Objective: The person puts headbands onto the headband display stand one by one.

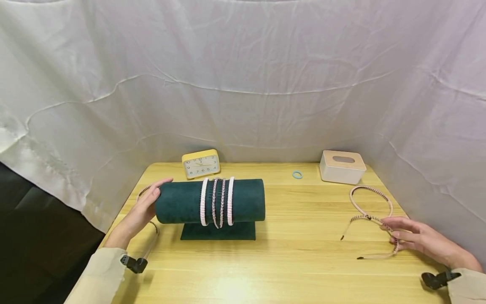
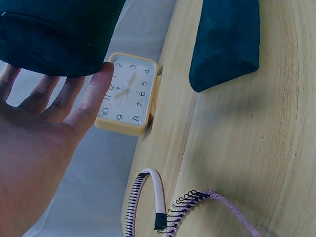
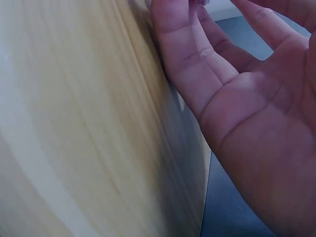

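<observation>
A dark green velvet roll stand [image 1: 178, 202] carries several headbands, two pale padded bands [image 1: 203, 202] and thinner braided ones [image 1: 222, 202] between them. My left hand [image 1: 142, 207] rests at the roll's left end, its fingers [image 2: 86, 103] extended against the edge. Over at the right, my right hand [image 1: 417, 236] has its fingertips at a braided pink headband [image 1: 397, 245], one arm of which passes between fingers and thumb. In the right wrist view, a bit of the braid [image 3: 203, 2] shows at the fingertips. Another pink headband [image 1: 370, 189] lies just behind, overlapping it.
A yellow alarm clock [image 1: 201, 164] stands at the back left, beyond the roll. Toward the back right are a light-blue ring [image 1: 297, 175] and a white tissue box [image 1: 343, 167] with a wooden lid. More headbands [image 2: 159, 197] lie by my left wrist. Pale cloth surrounds the wooden table [image 1: 296, 261].
</observation>
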`<state>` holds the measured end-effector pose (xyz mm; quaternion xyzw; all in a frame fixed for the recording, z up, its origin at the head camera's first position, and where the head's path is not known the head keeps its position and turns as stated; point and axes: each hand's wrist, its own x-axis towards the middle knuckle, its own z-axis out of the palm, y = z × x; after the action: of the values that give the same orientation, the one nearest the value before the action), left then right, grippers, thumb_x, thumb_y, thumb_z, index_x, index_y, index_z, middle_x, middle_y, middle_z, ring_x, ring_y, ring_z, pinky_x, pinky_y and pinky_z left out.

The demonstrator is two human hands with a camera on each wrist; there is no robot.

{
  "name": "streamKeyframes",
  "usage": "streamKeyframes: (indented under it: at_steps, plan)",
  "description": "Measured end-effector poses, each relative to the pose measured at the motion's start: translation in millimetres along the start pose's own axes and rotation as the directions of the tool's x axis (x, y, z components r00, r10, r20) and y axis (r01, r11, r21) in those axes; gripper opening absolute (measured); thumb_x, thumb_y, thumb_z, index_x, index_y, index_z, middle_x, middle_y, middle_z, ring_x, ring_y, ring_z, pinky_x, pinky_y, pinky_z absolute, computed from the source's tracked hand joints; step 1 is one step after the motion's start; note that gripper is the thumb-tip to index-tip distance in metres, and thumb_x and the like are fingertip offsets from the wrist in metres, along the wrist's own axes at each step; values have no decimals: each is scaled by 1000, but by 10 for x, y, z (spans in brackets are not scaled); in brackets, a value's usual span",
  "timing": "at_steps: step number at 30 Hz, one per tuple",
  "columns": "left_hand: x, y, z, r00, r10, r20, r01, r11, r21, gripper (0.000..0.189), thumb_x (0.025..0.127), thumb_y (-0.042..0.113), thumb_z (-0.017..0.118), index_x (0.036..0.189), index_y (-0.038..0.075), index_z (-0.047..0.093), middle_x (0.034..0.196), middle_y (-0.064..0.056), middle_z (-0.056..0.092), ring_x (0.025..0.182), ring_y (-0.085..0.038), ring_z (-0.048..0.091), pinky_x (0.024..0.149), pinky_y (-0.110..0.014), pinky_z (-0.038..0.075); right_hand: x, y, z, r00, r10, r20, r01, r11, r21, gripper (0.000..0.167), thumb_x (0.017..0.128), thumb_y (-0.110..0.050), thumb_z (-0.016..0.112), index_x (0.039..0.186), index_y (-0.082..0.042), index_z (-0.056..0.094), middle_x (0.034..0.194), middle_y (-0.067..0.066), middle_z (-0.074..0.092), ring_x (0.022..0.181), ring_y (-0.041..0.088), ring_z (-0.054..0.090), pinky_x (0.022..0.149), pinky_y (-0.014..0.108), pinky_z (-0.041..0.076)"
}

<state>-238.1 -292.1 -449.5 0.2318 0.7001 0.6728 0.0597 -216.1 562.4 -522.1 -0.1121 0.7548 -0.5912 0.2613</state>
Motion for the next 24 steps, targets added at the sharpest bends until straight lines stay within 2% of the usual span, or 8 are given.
streamKeyframes:
  at_steps: [5, 13, 24]
  plan:
    - [-4, 0, 2, 1000, 0, 4, 0, 1000, -3, 50, 121, 25, 26, 168, 15, 38, 145, 13, 61, 128, -5, 62, 103, -26, 55, -5, -2, -8, 1000, -13, 10, 13, 1000, 19, 44, 120, -8, 36, 159, -20, 53, 143, -24, 64, 115, 14, 71, 95, 41, 63]
    - [-8, 2, 3, 1000, -5, -1, 5, 1000, -1, 51, 121, 25, 26, 169, 13, 36, 145, 13, 62, 128, -6, 62, 103, -27, 55, 0, 58, -25, 990, -133, 51, 129, 988, 81, 44, 118, 1, 33, 157, -7, 53, 144, -11, 68, 110, 18, 72, 92, 41, 63]
    - [-4, 5, 2, 1000, -3, 0, 3, 1000, -1, 51, 121, 25, 26, 169, 10, 34, 146, 13, 61, 129, -5, 62, 103, -27, 55, 2, 35, 28, 976, -190, 104, 168, 967, 193, 46, 117, 4, 29, 159, -1, 47, 147, -8, 66, 113, 17, 73, 96, 41, 63]
